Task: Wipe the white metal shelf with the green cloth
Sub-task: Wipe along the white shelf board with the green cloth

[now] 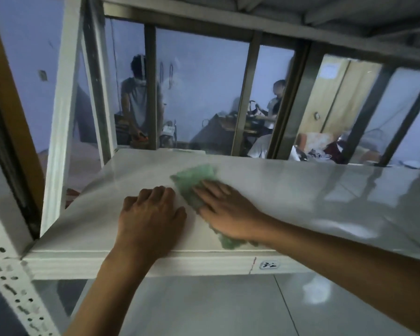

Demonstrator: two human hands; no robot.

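At centre frame we press the green cloth flat under our right hand, fingers straight, on the white metal shelf; our left hand rests loosely curled, empty, likely bracing us.

shelf: white, glossy, spans centre to right of frame | green cloth: flat on shelf, centre | right hand: fingers straight, pressing on cloth | left hand: palm down on bare shelf, just left of cloth, fingers bent | label: on shelf front edge, unreadable
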